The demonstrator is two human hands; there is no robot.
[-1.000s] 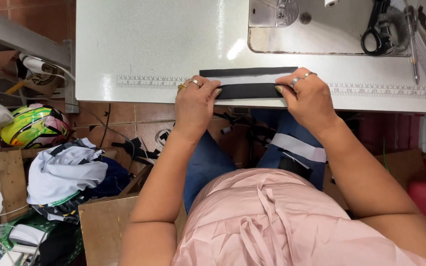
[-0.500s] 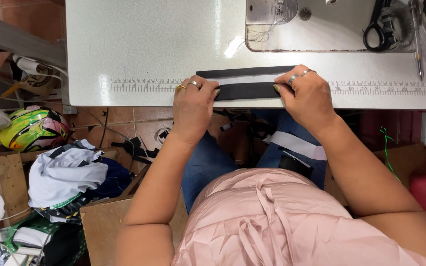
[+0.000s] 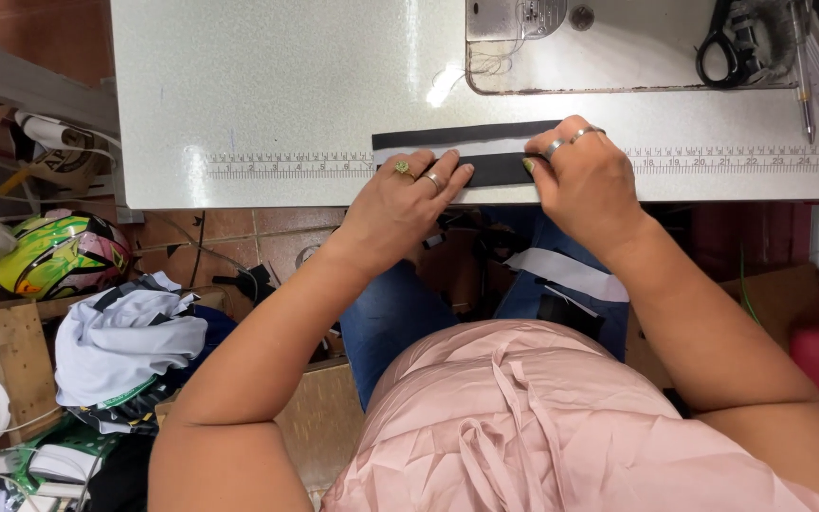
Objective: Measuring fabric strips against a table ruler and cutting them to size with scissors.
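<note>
Two black fabric strips (image 3: 466, 134) with a white strip (image 3: 466, 149) between them lie along the near edge of a white sewing table (image 3: 286, 85). My left hand (image 3: 408, 194) presses its fingertips on the left part of the lower black strip (image 3: 500, 171). On the right end rests my right hand (image 3: 585, 175), fingers curled over the strips and pinning them to the table. Both hands wear rings. A printed ruler (image 3: 286, 166) runs along the table edge under the strips.
The sewing machine base (image 3: 514, 19) sits at the table's far side, with black scissors (image 3: 722, 43) and a pen (image 3: 803, 66) to its right. More black and white strips (image 3: 566, 275) lie on my lap. On the floor left are a colourful helmet (image 3: 49, 251) and folded clothes (image 3: 120, 341).
The view has shifted slightly to the right. Both hands stay on the strips, with only small finger adjustments.
</note>
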